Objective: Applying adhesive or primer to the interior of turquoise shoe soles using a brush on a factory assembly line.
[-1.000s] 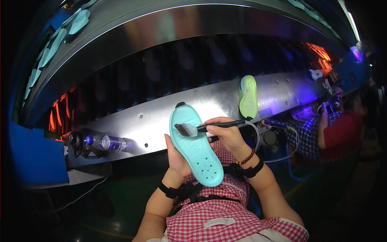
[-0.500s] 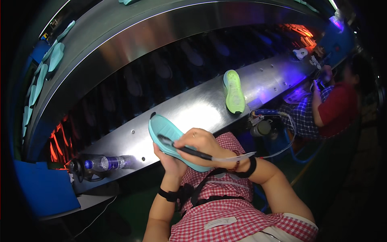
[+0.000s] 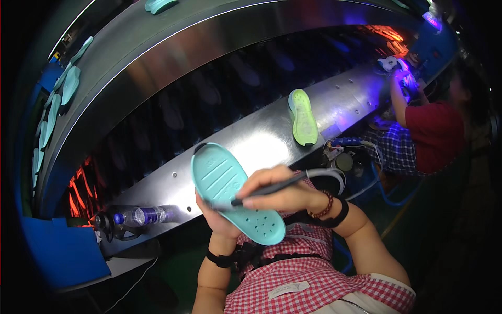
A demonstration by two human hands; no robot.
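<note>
A turquoise shoe sole (image 3: 217, 170) with grooves and small holes lies tilted in my left hand (image 3: 222, 226), which grips it from below along its near edge. A dark patch marks its far end. My right hand (image 3: 280, 194) is closed round the black handle of a brush (image 3: 285, 183), from whose back end a pale tube runs. The brush's tip is blurred by motion over the sole's left edge, near my left fingers. A second sole, yellow-green (image 3: 304, 119), lies on the metal ledge (image 3: 256, 149) beyond my right hand.
Clear bottles (image 3: 151, 215) stand on the ledge at left, beside a blue housing (image 3: 63, 251). Red heater light glows at both ends of the dark machine opening. More turquoise soles (image 3: 70, 86) lie on the upper belt (image 3: 110, 44). At right, a co-worker (image 3: 434, 128) sits near a round container (image 3: 343, 162).
The sole in my left hand has turned so more of its inner face shows. The brush has moved down and slightly right along it. The co-worker's arms have reached toward the ledge.
</note>
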